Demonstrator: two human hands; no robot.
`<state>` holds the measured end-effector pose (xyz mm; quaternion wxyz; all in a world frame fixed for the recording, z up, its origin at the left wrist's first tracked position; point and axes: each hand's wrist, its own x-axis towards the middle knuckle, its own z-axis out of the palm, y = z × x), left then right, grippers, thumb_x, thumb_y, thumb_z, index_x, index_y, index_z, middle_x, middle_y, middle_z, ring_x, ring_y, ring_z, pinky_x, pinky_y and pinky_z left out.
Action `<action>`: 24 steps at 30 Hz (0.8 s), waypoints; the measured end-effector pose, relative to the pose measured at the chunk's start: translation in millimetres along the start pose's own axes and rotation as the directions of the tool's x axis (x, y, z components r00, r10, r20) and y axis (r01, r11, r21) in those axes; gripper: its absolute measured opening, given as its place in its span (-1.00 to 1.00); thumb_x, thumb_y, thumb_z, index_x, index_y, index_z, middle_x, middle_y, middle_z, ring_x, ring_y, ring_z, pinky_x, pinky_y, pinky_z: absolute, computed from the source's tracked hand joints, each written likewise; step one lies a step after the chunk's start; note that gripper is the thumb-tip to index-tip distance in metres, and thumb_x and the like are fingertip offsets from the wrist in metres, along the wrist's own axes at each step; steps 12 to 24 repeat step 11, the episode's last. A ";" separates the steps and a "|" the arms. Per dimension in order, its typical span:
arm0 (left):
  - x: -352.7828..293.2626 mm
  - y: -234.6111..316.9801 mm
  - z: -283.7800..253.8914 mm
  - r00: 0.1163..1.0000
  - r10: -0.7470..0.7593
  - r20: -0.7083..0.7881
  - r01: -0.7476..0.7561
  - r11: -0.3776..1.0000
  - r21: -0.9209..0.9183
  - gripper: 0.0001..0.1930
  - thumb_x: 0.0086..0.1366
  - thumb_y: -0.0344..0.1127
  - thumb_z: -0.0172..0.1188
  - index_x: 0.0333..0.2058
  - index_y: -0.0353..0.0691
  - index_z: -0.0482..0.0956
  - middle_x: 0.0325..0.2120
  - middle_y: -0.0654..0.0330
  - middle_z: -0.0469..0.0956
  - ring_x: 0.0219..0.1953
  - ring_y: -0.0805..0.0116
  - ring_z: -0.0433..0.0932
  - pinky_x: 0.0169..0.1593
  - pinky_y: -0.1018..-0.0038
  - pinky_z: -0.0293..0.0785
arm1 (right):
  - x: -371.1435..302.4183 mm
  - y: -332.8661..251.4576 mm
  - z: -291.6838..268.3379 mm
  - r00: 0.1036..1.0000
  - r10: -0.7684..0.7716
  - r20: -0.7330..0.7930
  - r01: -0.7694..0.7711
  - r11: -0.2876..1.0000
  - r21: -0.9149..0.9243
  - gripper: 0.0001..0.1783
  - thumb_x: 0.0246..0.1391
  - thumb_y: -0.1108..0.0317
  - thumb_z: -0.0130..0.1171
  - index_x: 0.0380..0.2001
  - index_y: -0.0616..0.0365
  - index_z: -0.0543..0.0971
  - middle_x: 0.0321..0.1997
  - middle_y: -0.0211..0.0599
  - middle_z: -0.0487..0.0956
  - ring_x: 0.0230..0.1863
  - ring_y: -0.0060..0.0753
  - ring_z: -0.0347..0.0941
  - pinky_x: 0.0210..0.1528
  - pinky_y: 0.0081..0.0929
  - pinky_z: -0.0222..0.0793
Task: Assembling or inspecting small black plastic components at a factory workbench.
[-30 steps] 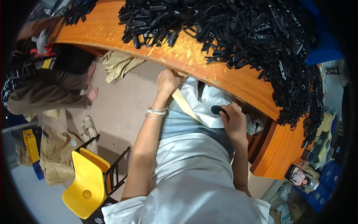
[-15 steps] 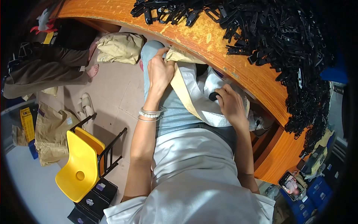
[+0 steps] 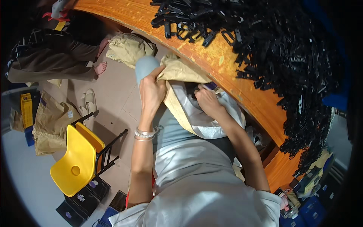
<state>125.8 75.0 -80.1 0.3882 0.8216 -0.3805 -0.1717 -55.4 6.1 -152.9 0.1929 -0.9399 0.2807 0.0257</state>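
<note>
On my lap, below the table edge, lies a tan sack with a white woven lining, its mouth spread wide. My left hand is closed on the tan rim at the sack's upper left side, with the fingertips partly hidden by the fold. Inside the mouth is my right hand, fingers curled beside a dark patch. Whatever its fingers hold is hidden. A folded tan flap of the sack rests against the table edge.
Black plastic clips are heaped on the wooden table. A yellow chair stands at left, near black boxes. Another person's bare foot is at the far left, near a tan sack. A phone is at lower right.
My right hand, with a black thing in its fingers before, has moved left and farther into the sack's mouth. My left hand has shifted left and slightly nearer, and more tan flap shows.
</note>
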 end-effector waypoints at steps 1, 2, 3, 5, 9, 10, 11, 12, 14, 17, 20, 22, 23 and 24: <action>1.1 -5.7 -2.2 1.000 -0.017 0.005 0.017 1.000 -0.008 -0.65 -0.03 -0.51 -0.02 -0.22 -0.24 0.56 -0.46 -0.13 0.53 -0.44 0.08 0.55 -0.29 0.38 0.43 | 4.4 5.1 1.9 0.998 0.026 0.052 -0.028 0.999 0.031 -0.87 -0.13 0.55 -0.09 -0.55 0.31 0.48 -0.46 0.05 0.49 -0.40 -0.03 0.48 -0.38 -0.28 0.41; 2.7 -17.2 -6.7 0.998 -0.055 -0.024 0.053 0.994 -0.094 -0.67 -0.01 -0.53 -0.02 -0.22 -0.28 0.56 -0.46 -0.11 0.55 -0.43 0.16 0.57 -0.28 0.42 0.43 | 11.3 4.6 1.2 0.997 0.000 0.072 -0.001 1.000 0.016 -0.86 -0.12 0.55 -0.10 -0.54 0.30 0.48 -0.52 0.05 0.50 -0.37 -0.04 0.49 -0.37 -0.26 0.40; 5.3 -27.0 -11.0 0.998 -0.058 -0.033 0.054 0.993 -0.103 -0.67 -0.01 -0.53 -0.02 -0.22 -0.28 0.56 -0.46 -0.11 0.55 -0.43 0.16 0.57 -0.28 0.42 0.43 | 19.3 2.6 0.8 0.997 -0.007 0.074 0.007 1.000 0.005 -0.86 -0.12 0.55 -0.10 -0.54 0.30 0.48 -0.52 0.05 0.50 -0.37 -0.04 0.49 -0.37 -0.26 0.40; 12.8 -35.5 -18.5 0.971 -0.237 -0.006 0.229 0.943 -0.240 -0.69 0.01 -0.55 -0.02 -0.24 -0.32 0.56 -0.46 -0.08 0.56 -0.43 0.23 0.57 -0.29 0.45 0.43 | 37.0 -6.3 -3.3 0.980 0.044 0.196 -0.047 0.999 0.007 -0.85 -0.11 0.53 -0.10 -0.52 0.30 0.48 -0.53 0.06 0.50 -0.36 -0.06 0.50 -0.35 -0.23 0.40; 24.9 -38.8 -23.9 0.987 -0.161 -0.024 0.153 0.967 -0.202 -0.79 0.10 -0.46 0.08 -0.28 -0.39 0.56 -0.56 0.15 0.56 -0.52 0.56 0.42 -0.43 0.56 0.37 | 68.6 -15.4 14.6 0.984 0.063 0.165 -0.085 0.988 0.128 -0.82 -0.09 0.47 -0.11 -0.60 0.25 0.48 -0.40 0.07 0.51 -0.30 -0.12 0.50 -0.31 -0.18 0.39; 28.8 -37.2 -22.6 0.983 -0.184 0.004 0.182 0.966 -0.182 -0.80 0.09 -0.45 0.10 -0.29 -0.37 0.57 -0.58 0.15 0.55 -0.52 0.55 0.42 -0.43 0.54 0.37 | 84.3 -15.4 20.0 0.924 0.126 0.360 -0.036 0.968 -0.247 -0.80 -0.04 0.39 -0.12 -0.48 0.20 0.51 -0.26 0.00 0.52 -0.22 -0.12 0.49 -0.22 -0.16 0.38; 31.9 -37.1 -24.8 0.977 -0.213 0.024 0.214 0.964 -0.159 -0.80 0.08 -0.44 0.12 -0.30 -0.36 0.57 -0.61 0.14 0.55 -0.53 0.55 0.42 -0.43 0.53 0.36 | 98.5 -16.3 19.5 0.926 0.120 0.359 -0.024 0.965 -0.261 -0.80 -0.04 0.39 -0.12 -0.48 0.20 0.51 -0.26 0.00 0.52 -0.22 -0.12 0.49 -0.22 -0.16 0.38; 31.9 -37.1 -24.8 0.977 -0.213 0.024 0.214 0.964 -0.159 -0.80 0.08 -0.44 0.12 -0.30 -0.36 0.57 -0.61 0.14 0.55 -0.53 0.55 0.42 -0.43 0.53 0.36 | 98.5 -16.3 19.5 0.926 0.120 0.359 -0.024 0.965 -0.261 -0.80 -0.04 0.39 -0.12 -0.48 0.20 0.51 -0.26 0.00 0.52 -0.22 -0.12 0.49 -0.22 -0.16 0.38; 31.9 -37.1 -24.8 0.977 -0.213 0.024 0.214 0.964 -0.159 -0.80 0.08 -0.44 0.12 -0.30 -0.36 0.57 -0.61 0.14 0.55 -0.53 0.55 0.42 -0.43 0.53 0.36 | 98.5 -16.3 19.5 0.926 0.120 0.359 -0.024 0.965 -0.261 -0.80 -0.04 0.39 -0.12 -0.48 0.20 0.51 -0.26 0.00 0.52 -0.22 -0.12 0.49 -0.22 -0.16 0.38; 31.9 -37.1 -24.8 0.977 -0.213 0.024 0.214 0.964 -0.159 -0.80 0.08 -0.44 0.12 -0.30 -0.36 0.57 -0.61 0.14 0.55 -0.53 0.55 0.42 -0.43 0.53 0.36 | 98.5 -16.3 19.5 0.926 0.120 0.359 -0.024 0.965 -0.261 -0.80 -0.04 0.39 -0.12 -0.48 0.20 0.51 -0.26 0.00 0.52 -0.22 -0.12 0.49 -0.22 -0.16 0.38; 31.9 -37.1 -24.8 0.977 -0.213 0.024 0.214 0.964 -0.159 -0.80 0.08 -0.44 0.12 -0.30 -0.36 0.57 -0.61 0.14 0.55 -0.53 0.55 0.42 -0.43 0.53 0.36 | 98.5 -16.3 19.5 0.926 0.120 0.359 -0.024 0.965 -0.261 -0.80 -0.04 0.39 -0.12 -0.48 0.20 0.51 -0.26 0.00 0.52 -0.22 -0.12 0.49 -0.22 -0.16 0.38; 31.9 -37.1 -24.8 0.977 -0.213 0.024 0.214 0.964 -0.159 -0.80 0.08 -0.44 0.12 -0.30 -0.36 0.57 -0.61 0.14 0.55 -0.53 0.55 0.42 -0.43 0.53 0.36 | 98.5 -16.3 19.5 0.926 0.120 0.359 -0.024 0.965 -0.261 -0.80 -0.04 0.39 -0.12 -0.48 0.20 0.51 -0.26 0.00 0.52 -0.22 -0.12 0.49 -0.22 -0.16 0.38; 31.9 -37.1 -24.8 0.977 -0.213 0.024 0.214 0.964 -0.159 -0.80 0.08 -0.44 0.12 -0.30 -0.36 0.57 -0.61 0.14 0.55 -0.53 0.55 0.42 -0.43 0.53 0.36 | 98.5 -16.3 19.5 0.926 0.120 0.359 -0.024 0.965 -0.261 -0.80 -0.04 0.39 -0.12 -0.48 0.20 0.51 -0.26 0.00 0.52 -0.22 -0.12 0.49 -0.22 -0.16 0.38; 31.9 -37.1 -24.8 0.977 -0.213 0.024 0.214 0.964 -0.159 -0.80 0.08 -0.44 0.12 -0.30 -0.36 0.57 -0.61 0.14 0.55 -0.53 0.55 0.42 -0.43 0.53 0.36 | 98.5 -16.3 19.5 0.926 0.120 0.359 -0.024 0.965 -0.261 -0.80 -0.04 0.39 -0.12 -0.48 0.20 0.51 -0.26 0.00 0.52 -0.22 -0.12 0.49 -0.22 -0.16 0.38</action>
